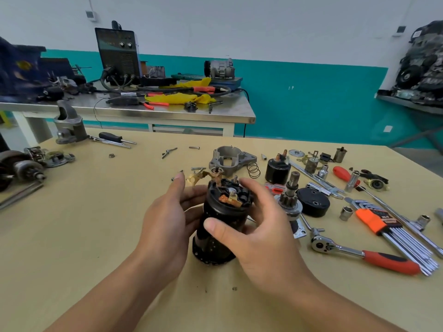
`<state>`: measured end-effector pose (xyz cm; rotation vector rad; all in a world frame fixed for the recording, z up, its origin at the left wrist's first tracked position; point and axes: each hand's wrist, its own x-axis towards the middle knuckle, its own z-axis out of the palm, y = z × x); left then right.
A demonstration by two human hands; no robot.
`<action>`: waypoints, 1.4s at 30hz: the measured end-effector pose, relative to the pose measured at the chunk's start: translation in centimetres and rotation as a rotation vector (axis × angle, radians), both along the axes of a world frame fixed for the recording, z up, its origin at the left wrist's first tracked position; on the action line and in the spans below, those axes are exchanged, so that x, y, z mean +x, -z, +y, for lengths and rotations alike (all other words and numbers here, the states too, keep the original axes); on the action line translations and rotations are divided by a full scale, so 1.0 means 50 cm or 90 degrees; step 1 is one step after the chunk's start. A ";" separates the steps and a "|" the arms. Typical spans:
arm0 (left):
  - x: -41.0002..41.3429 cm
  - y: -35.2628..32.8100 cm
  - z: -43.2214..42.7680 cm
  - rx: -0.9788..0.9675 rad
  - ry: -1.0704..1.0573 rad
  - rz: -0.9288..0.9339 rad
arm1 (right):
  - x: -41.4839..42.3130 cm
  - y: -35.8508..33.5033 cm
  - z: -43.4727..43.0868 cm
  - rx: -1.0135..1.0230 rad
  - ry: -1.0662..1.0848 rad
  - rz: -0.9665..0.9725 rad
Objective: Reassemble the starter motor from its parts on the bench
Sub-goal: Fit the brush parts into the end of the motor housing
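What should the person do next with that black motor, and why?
Probably seat the brush holder flat. The left hand and right hand grip the motor body; its brush end is uncovered, the black end cap lying on the bench.

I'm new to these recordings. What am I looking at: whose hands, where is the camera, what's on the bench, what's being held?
No robot here: a person works bare-handed, filmed by one wide-angle camera on their head, looking down. The left hand and right hand both grip a black motor body, brush end up. On the tan bench lie loose parts: a grey housing, a black solenoid, a pinion gear, a black cap. Tools lie right: a ratchet, hex keys, a socket.
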<state>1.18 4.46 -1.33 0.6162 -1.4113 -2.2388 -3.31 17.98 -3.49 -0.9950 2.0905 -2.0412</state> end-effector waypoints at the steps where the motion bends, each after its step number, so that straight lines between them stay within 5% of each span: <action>1: 0.001 -0.002 -0.006 0.003 -0.002 -0.002 | -0.004 0.000 -0.001 0.006 0.007 0.009; 6: 0.004 -0.008 -0.021 -0.059 0.006 0.020 | -0.021 0.005 0.006 0.033 -0.030 0.007; 12: 0.025 -0.030 -0.056 -0.270 0.085 0.071 | -0.039 0.006 0.025 0.044 -0.133 -0.017; 18: 0.051 -0.045 -0.090 -0.277 0.244 0.127 | -0.057 -0.011 0.047 0.069 -0.235 -0.054; 28: 0.057 -0.048 -0.094 -0.289 0.368 0.127 | -0.023 -0.018 0.041 0.130 -0.044 0.015; 35: 0.052 -0.040 -0.098 -0.385 0.305 0.115 | -0.052 -0.020 0.057 0.100 -0.199 -0.068; 42: 0.052 -0.031 -0.070 -0.547 0.474 0.140 | -0.043 -0.029 0.061 0.080 -0.235 -0.090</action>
